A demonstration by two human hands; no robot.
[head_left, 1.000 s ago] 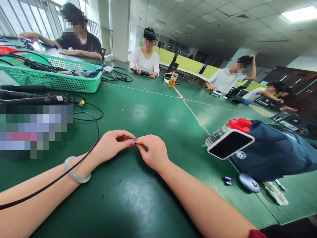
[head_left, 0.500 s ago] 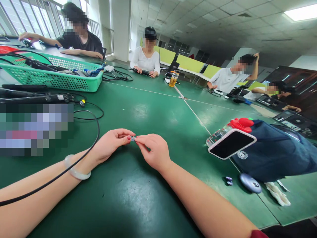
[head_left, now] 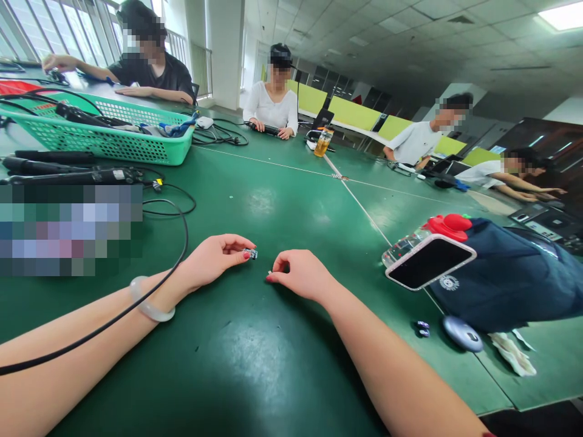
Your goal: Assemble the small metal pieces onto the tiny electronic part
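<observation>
In my left hand [head_left: 217, 258], a small dark-and-white piece [head_left: 252, 254] that looks like an electronic module is pinched between thumb and fingertips. My right hand [head_left: 303, 273] is a short gap to the right, its thumb and index finger pressed together on a tiny pale piece [head_left: 270, 273] too small to name. Both hands are just above the green tabletop [head_left: 255, 364]. A black cable [head_left: 136, 297] passes over my left forearm and the bracelet [head_left: 152, 300].
Left stands a green basket [head_left: 113, 149] of cables, with black rod-like gear [head_left: 73, 176] before it. Right are a phone [head_left: 430, 262] leaning on a red-lidded bottle [head_left: 449, 226], a dark blue bag [head_left: 514, 279], earbuds [head_left: 422, 329], their case [head_left: 462, 334] and a tissue [head_left: 514, 355]. Several people sit around.
My hands have moved apart from the small piece they both held. The left keeps the module; the right has drawn back right and slightly down, with a tiny pale piece at its fingertips.
</observation>
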